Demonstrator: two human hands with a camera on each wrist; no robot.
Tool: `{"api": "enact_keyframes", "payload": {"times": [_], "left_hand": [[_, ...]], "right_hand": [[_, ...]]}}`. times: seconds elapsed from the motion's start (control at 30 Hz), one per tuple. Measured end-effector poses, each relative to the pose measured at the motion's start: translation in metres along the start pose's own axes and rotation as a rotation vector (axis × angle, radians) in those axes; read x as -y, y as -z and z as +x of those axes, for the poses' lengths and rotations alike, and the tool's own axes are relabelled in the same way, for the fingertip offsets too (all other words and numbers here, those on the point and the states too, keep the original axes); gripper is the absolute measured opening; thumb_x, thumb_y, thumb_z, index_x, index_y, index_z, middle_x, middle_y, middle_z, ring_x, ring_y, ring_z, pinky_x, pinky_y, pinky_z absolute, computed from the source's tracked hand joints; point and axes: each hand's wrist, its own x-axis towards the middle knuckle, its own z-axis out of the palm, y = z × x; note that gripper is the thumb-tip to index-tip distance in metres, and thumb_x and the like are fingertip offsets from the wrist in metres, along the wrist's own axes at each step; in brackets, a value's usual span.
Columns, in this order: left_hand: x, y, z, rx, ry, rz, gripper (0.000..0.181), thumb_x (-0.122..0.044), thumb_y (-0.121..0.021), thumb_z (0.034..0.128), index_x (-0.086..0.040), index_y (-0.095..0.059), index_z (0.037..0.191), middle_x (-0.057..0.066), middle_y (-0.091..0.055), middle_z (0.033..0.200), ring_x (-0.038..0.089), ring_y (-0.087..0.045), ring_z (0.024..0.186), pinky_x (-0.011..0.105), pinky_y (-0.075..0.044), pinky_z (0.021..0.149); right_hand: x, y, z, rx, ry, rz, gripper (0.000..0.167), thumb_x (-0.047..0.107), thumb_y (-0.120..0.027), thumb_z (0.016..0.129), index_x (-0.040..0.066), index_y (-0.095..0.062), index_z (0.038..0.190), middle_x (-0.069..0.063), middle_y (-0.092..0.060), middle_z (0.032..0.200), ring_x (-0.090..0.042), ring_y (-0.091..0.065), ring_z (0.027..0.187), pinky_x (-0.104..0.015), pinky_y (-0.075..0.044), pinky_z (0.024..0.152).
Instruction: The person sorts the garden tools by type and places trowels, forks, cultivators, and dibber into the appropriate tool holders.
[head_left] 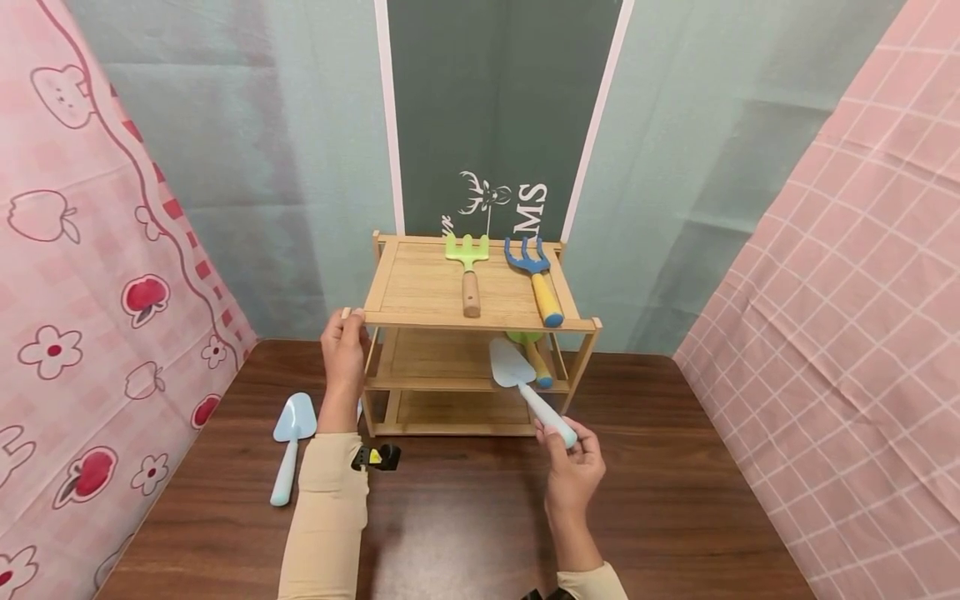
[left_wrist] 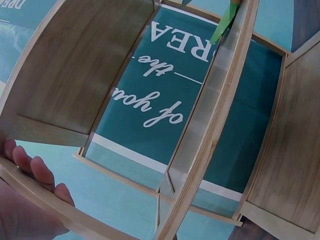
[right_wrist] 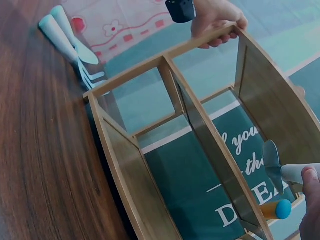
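Note:
My left hand [head_left: 343, 354] grips the front left corner of a three-tier wooden shelf [head_left: 416, 283]; its fingers curl over the rail in the left wrist view. In my right hand [head_left: 575, 479] is a pale blue toy trowel [head_left: 512, 364], held by the handle, its blade pointing at the middle tier's opening. On that tier lies a tool with a green head and a yellow handle [head_left: 537, 364], partly hidden by the trowel and the top board. The top tier carries a green hand rake [head_left: 470, 287] with a wooden handle and a blue hand rake [head_left: 546, 300] with a yellow handle.
A second pale blue trowel [head_left: 295, 419] lies on the brown wooden table [head_left: 465, 517], left of the shelf. Beside it, the right wrist view shows a pale blue fork [right_wrist: 91, 77]. Pink patterned cloths hang at both sides, a green-blue cloth [head_left: 322, 150] behind.

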Motion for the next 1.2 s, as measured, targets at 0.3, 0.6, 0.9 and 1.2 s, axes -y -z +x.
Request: {"api": "enact_keyframes", "payload": {"times": [0.3,0.6,0.9,1.2], "left_hand": [[0.002,0.001,0.000,-0.003,-0.011,-0.004,0.028,-0.013,-0.051,0.0944,-0.005,-0.041,0.069,0.000,-0.036,0.060,0.015,-0.031,0.055,0.028,-0.029,0.056],[0.003,0.002,0.000,0.012,-0.037,0.010,0.028,-0.014,-0.051,0.0943,-0.009,-0.042,0.068,-0.001,-0.035,0.058,0.012,-0.031,0.052,0.025,-0.027,0.051],[0.003,0.002,0.000,-0.001,-0.047,0.003,0.029,-0.014,-0.052,0.0938,-0.013,-0.043,0.067,-0.002,-0.035,0.057,0.011,-0.030,0.050,0.023,-0.026,0.049],[0.006,0.001,0.000,0.002,-0.058,0.004,0.029,-0.015,-0.051,0.0944,-0.014,-0.044,0.067,-0.002,-0.036,0.056,0.011,-0.030,0.050,0.023,-0.025,0.049]], "right_hand": [[0.000,-0.021,-0.001,0.018,-0.114,-0.017,0.020,-0.016,-0.054,0.083,-0.023,-0.044,0.099,-0.031,-0.054,0.095,-0.036,-0.066,0.080,-0.035,-0.050,0.072],[-0.017,-0.029,0.000,0.047,-0.132,-0.060,0.034,-0.020,-0.057,0.079,-0.028,-0.036,0.104,-0.029,-0.057,0.095,-0.034,-0.066,0.082,-0.032,-0.050,0.073],[-0.032,-0.039,0.006,0.111,-0.110,-0.102,0.028,-0.016,-0.061,0.078,-0.020,-0.044,0.100,-0.025,-0.052,0.099,-0.036,-0.065,0.085,-0.035,-0.049,0.078],[-0.043,-0.051,0.012,0.067,-0.120,-0.116,0.027,-0.015,-0.060,0.079,-0.019,-0.046,0.102,-0.031,-0.049,0.102,-0.035,-0.065,0.085,-0.035,-0.049,0.079]]}}
